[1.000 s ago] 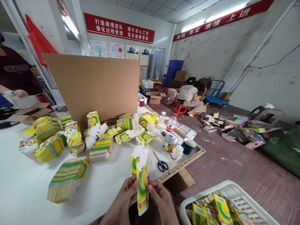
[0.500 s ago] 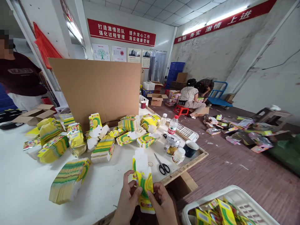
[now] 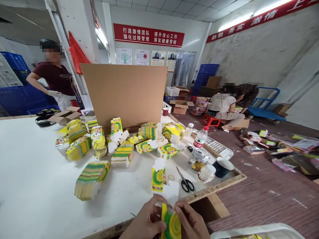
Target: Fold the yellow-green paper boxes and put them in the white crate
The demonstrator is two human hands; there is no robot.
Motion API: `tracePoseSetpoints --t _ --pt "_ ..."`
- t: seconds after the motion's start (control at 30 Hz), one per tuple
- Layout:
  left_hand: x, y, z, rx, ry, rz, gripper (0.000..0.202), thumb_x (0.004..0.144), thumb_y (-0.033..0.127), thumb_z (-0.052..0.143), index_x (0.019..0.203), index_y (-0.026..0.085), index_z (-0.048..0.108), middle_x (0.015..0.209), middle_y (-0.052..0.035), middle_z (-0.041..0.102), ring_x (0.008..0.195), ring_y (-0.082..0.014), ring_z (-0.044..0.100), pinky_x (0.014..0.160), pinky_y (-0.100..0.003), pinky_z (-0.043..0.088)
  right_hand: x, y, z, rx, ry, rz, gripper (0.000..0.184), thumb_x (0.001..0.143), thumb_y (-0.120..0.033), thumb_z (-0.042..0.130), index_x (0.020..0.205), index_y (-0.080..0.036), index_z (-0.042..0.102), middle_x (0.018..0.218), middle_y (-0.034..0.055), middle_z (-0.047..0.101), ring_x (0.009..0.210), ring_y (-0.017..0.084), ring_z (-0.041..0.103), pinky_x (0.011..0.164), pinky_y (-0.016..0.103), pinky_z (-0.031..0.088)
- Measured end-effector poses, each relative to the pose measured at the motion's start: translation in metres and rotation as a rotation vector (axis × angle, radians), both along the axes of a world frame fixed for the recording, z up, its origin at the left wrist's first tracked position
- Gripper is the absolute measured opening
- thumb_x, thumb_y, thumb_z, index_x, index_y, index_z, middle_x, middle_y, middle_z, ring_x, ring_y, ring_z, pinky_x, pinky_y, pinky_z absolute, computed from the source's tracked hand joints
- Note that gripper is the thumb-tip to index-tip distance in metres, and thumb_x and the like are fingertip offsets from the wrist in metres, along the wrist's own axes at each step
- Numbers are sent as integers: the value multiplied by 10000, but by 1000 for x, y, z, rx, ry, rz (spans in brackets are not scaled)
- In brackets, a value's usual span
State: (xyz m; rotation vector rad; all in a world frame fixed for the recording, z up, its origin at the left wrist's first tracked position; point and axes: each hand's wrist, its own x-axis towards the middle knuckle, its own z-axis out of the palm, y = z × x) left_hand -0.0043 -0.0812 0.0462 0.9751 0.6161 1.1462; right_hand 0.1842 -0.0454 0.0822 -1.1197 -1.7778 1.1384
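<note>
My left hand [image 3: 146,221] and my right hand [image 3: 192,222] are at the bottom edge of the view, both pinching a yellow-and-green printed carton [image 3: 171,223] with white flaps [image 3: 170,193] sticking up above my fingers. A second small carton [image 3: 159,177] stands upright on the white table [image 3: 37,172] just beyond my hands. A bundle of flat cartons [image 3: 91,178] lies to the left of it. Several more bundles [image 3: 122,154] are heaped further back in front of a big cardboard sheet [image 3: 124,93].
Scissors [image 3: 185,182], a glass jar [image 3: 198,159], a dark mug [image 3: 222,167], a small white pot [image 3: 206,172] and a water bottle [image 3: 200,137] sit at the table's right edge. One person stands at back left [image 3: 53,79]; others sit on the floor at right [image 3: 224,104]. A white basket rim [image 3: 259,230] shows bottom right.
The view has swung left and up. The carton in my hands has dropped lower in the picture, and one carton now stands alone on the table beyond my hands.
</note>
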Motion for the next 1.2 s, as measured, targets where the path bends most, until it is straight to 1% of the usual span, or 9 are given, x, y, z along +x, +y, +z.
tracePoseSetpoints --t 0.07,0.17,0.23,0.37,0.43,0.53,0.8,1.03,1.2 --pt "1 -2 5 -21 -20 21 734 726 420 832 1317 269 423 952 -62 714 700 -135 659 622 -214 430 -3 -3 -2 19 -8 -52 321 912 -511 558 850 -218 676 785 43 706 748 198 676 703 253 557" --pt "0 -4 15 -57 -8 17 894 739 432 816 1459 292 306 1037 -82 708 736 -163 686 697 -271 491 -6 -6 -4 25 60 -159 353 896 -517 579 1090 -235 663 997 98 740 940 248 696 814 304 573" --pt "-3 -3 20 -55 14 -21 753 758 452 789 1399 285 432 1076 -89 701 791 -196 701 772 -326 519 -5 -8 -1 33 89 -187 372 895 -504 586 1149 -245 667 1093 114 733 1027 263 685 868 328 566" --pt "-8 1 20 19 194 36 447 861 391 685 1281 289 571 1171 -85 694 872 -215 699 790 -327 537 0 -9 13 49 117 -111 317 911 -478 562 977 -237 758 1023 92 741 1009 262 678 900 352 534" --pt "-8 1 18 55 314 74 419 896 367 634 1302 275 583 1220 -92 681 894 -223 696 814 -335 545 0 -10 16 -50 108 -60 299 870 -427 626 1072 -226 719 900 61 746 881 245 695 799 337 548" --pt "-6 -2 16 58 383 24 503 915 400 591 1391 250 525 1084 -97 731 822 -220 692 838 -358 551 -6 -13 11 -151 50 -59 360 809 -275 657 1161 -217 606 836 30 754 801 230 709 734 311 539" --pt "-1 -3 13 -16 56 -43 543 834 418 716 1333 300 540 1172 -107 716 860 -237 729 804 -364 549 -14 -15 8 -68 -163 -141 317 814 -266 634 1126 -216 607 572 -40 658 563 197 619 593 272 449" --pt "2 0 16 -17 -22 -95 570 819 435 733 1341 292 553 1176 -113 711 1038 -287 700 896 -411 523 1 -16 13 37 -47 -164 298 914 -407 585 1141 -258 706 1102 73 750 977 237 695 865 308 521" --pt "13 1 9 12 32 -48 544 808 453 737 1287 244 586 1162 -129 724 1062 -309 687 855 -404 549 -4 -21 1 -22 208 -203 254 860 -454 652 969 -233 715 924 55 744 884 236 697 785 301 546"
